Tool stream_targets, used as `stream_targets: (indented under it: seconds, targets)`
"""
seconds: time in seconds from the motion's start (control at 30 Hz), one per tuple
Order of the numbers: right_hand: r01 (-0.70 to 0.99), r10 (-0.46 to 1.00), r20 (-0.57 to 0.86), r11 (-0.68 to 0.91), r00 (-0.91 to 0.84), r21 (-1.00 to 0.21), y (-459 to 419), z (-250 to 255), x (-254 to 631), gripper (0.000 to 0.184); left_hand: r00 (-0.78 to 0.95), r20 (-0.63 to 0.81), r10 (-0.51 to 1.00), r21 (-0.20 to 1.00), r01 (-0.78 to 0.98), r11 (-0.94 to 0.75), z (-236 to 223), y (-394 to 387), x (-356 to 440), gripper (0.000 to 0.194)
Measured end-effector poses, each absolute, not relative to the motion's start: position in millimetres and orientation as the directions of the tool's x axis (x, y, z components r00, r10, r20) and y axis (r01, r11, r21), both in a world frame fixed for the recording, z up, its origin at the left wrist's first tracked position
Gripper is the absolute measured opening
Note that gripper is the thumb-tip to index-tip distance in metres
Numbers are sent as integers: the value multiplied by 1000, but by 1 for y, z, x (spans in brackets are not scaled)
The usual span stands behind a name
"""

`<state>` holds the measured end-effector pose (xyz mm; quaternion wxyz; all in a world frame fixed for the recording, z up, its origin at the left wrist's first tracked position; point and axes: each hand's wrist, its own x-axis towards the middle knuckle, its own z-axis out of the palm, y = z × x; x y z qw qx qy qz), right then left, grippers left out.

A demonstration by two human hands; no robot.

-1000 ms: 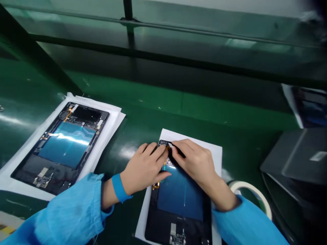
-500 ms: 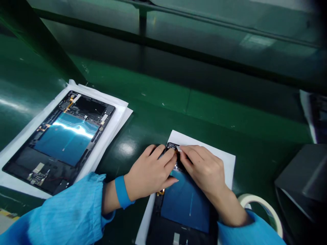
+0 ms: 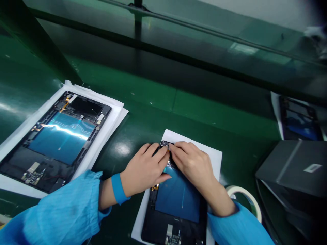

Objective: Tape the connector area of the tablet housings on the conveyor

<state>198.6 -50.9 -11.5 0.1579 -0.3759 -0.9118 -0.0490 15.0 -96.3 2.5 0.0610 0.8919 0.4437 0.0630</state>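
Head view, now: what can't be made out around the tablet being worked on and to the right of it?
- Contact at the tablet's top end: hidden by fingers of the left hand and right hand.
- Tablet's near end: cut off by the bottom edge.
- Label on the grey box: print too small.
- Far-right device: lower end hidden by the box.

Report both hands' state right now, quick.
Left hand: fingers bent at the top end of the opened tablet; any grip can't be told.
Right hand: closed, fingertips pinching a small white piece.
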Motion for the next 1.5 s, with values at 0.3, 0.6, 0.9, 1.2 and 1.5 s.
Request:
stream_targets:
  seconds: [0.3, 0.6, 0.9, 1.2, 1.5]
  targets:
    - [727, 718, 112, 678, -687, 106, -65, 2, 183, 25, 582, 66, 810, 223, 783, -581, 2, -90, 12, 59]
    - [735, 739, 172, 671, -652, -95, -115, 23, 245, 29, 681, 145, 718, 115, 709, -696, -2, -69, 8, 54]
    - [962, 770, 638, -176, 4, 207, -141, 6, 391, 28, 681, 178, 710, 72, 711, -700, -5, -66, 8, 54]
    - [999, 771, 637, 44, -15, -29, -144, 30, 371, 7, 703, 229, 673, -37, 697, -716, 17, -79, 22, 38]
    - [950, 726, 651, 10, -220, 311, -131, 19, 385, 27, 739, 215, 638, 120, 629, -768, 27, -86, 77, 22]
